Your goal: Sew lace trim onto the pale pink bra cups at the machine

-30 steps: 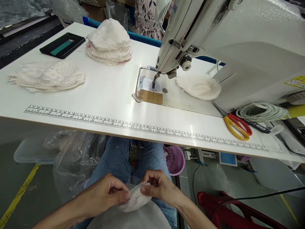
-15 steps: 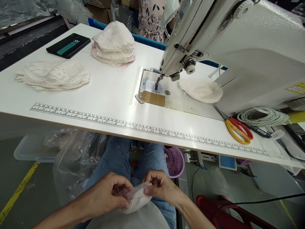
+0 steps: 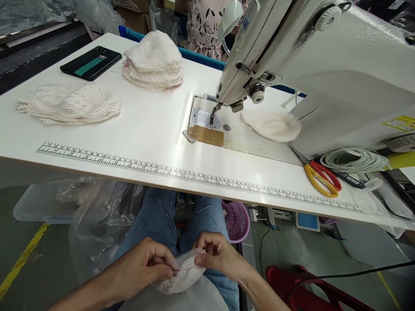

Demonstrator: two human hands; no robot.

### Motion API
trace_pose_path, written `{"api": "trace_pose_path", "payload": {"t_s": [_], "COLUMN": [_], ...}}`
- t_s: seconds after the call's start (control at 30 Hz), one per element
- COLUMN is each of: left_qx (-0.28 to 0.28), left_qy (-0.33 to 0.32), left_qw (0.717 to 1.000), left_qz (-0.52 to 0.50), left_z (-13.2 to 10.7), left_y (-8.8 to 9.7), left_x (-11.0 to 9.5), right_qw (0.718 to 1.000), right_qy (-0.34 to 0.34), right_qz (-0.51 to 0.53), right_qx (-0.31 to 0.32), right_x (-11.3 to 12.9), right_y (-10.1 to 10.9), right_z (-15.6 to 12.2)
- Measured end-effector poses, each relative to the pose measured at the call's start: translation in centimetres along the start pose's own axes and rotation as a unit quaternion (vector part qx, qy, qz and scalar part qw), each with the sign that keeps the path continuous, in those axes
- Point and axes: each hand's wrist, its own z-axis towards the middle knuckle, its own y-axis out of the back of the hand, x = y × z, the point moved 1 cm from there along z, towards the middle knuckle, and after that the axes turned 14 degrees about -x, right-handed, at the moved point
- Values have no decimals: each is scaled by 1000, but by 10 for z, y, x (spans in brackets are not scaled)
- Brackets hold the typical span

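Observation:
Over my lap, below the table edge, both hands hold a small white lace fabric piece (image 3: pixel 183 276) with a scalloped eyelet trim and a sheer layer. My left hand (image 3: pixel 151 265) pinches its left edge between thumb and fingers. My right hand (image 3: pixel 217 255) grips the upper right end, thumb on top. On the table, a flat stack of lace pieces (image 3: pixel 69 103) lies at the left, and a taller stack of cream fabric pieces (image 3: pixel 154 62) stands behind it. The sewing machine (image 3: pixel 259 56) has a cream fabric piece (image 3: pixel 272 124) lying beneath its arm.
A black phone (image 3: pixel 90 63) lies at the table's back left. Scissors with yellow and red handles (image 3: pixel 320 179) and a coil of pale cord (image 3: pixel 353 160) lie at the right. A printed ruler (image 3: pixel 181 175) runs along the front edge. Below is a purple basket (image 3: pixel 236 220); a person (image 3: pixel 205 30) stands behind.
My left hand has shifted slightly left and down along the lace piece, showing more of its trim. The right hand keeps its grip. The whole view has moved a little.

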Motion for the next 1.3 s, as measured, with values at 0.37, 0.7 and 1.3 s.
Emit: {"api": "trace_pose_path", "payload": {"t_s": [0.37,0.7,1.3], "left_qx": [-12,38,-75], "left_qy": [16,9,-11], "left_qw": [1000,998,997], "left_qz": [23,-42,-12], "left_z": [-2,4,10], "left_y": [4,3,-5], "left_x": [0,-6,-4], "right_qw": [1000,1000,954], "right_qy": [-8,4,240], "right_qz": [5,-19,-161], "right_qx": [6,13,-73], "right_x": [1,4,6], "right_y": [-3,-10,2], "right_z": [-1,-1,-10]}}
